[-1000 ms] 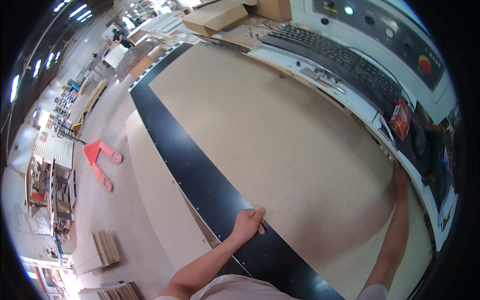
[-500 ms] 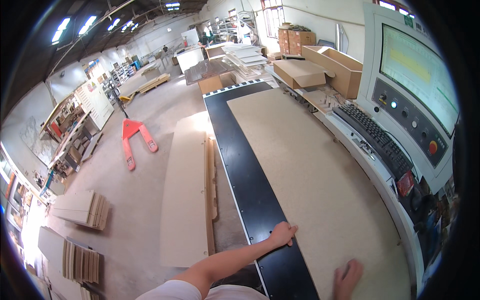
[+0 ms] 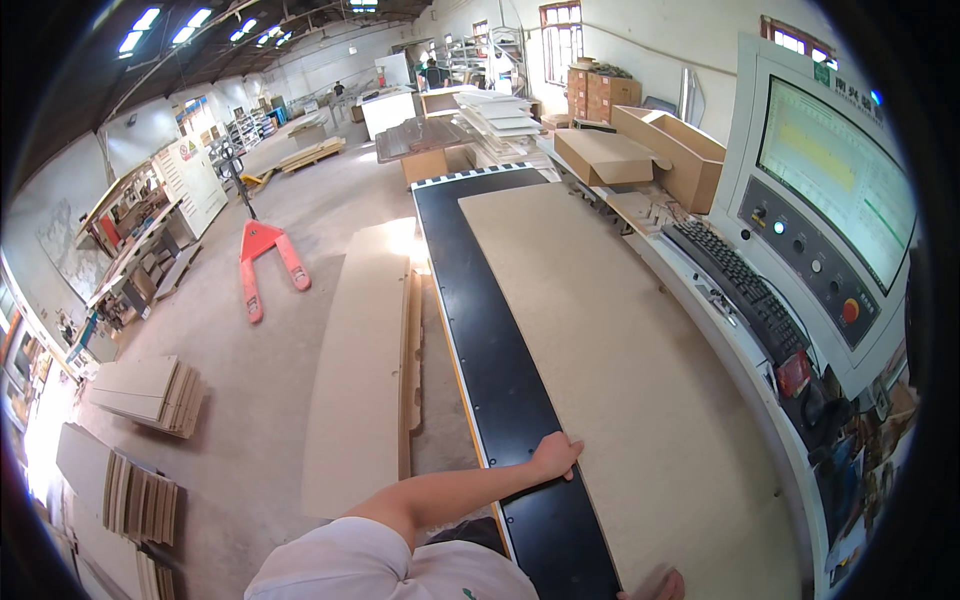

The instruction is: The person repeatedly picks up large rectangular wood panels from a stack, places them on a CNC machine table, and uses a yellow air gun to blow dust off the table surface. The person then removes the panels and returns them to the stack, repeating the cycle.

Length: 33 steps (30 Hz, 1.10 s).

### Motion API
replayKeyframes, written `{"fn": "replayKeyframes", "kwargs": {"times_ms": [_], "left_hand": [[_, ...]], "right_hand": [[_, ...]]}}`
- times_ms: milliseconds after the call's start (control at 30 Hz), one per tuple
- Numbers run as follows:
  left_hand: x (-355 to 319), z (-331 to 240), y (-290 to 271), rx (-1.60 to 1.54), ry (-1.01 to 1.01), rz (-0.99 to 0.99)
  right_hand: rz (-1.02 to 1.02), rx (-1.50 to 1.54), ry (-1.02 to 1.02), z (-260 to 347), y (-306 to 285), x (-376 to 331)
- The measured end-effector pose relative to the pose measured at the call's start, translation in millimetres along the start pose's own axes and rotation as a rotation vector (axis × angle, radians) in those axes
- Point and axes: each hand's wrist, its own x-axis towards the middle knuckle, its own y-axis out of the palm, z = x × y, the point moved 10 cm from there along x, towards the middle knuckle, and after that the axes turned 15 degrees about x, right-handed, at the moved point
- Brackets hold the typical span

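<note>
A long tan wooden board [image 3: 640, 340] lies flat along the black machine bed [image 3: 505, 340] in front of me. My left hand [image 3: 557, 456] is closed on the board's left edge, its thumb over the top; the fingers underneath are partly hidden. At the bottom of the picture, my right hand [image 3: 657, 583] is over the near part of the same board, cut off by the frame and smeared by motion. Whether its fingers grip the board cannot be made out.
To the right stands a control panel [image 3: 815, 220] with a screen, a black keyboard [image 3: 738, 285] below it. Left of the bed is a low stack of long boards [image 3: 365, 370]. Beyond are a red pallet jack [image 3: 262, 250], smaller board piles [image 3: 150, 393] and an open cardboard box [image 3: 672, 150].
My right hand has moved down and slightly left toward the board's near end. My left hand keeps its hold on the left edge. The whole view has shifted slightly.
</note>
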Motion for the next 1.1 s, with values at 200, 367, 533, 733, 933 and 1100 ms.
{"fn": "replayKeyframes", "kwargs": {"times_ms": [200, 367, 533, 733, 933, 1100], "left_hand": [[0.3, -0.7, 0.8, 0.032, 0.055, -0.019], [4.2, 2.7, 3.4, -0.023, 0.061, 0.004], [2.6, 2.6, 2.2, -0.109, 0.082, 0.035], [-12.2, 1.5, -1.5, -0.169, 0.137, 0.012], [-23.9, -8.4, -11.1, 0.108, 0.357, -0.178], [-54.7, -24.8, 0.9, 0.242, 0.725, -0.196]], "right_hand": [[0.0, 0.011, 0.063, -0.6, -0.6, 1.0], [0.003, 0.002, 0.017, 9.7, 0.9, 2.5], [-0.048, -0.11, 0.019, 15.7, 5.3, -14.5], [-0.516, -0.364, 0.114, 24.1, -44.5, -143.4], [-0.569, -0.254, 0.316, 32.2, -46.9, -193.6], [-0.418, 0.008, 0.399, 69.3, -10.5, -141.1]]}}
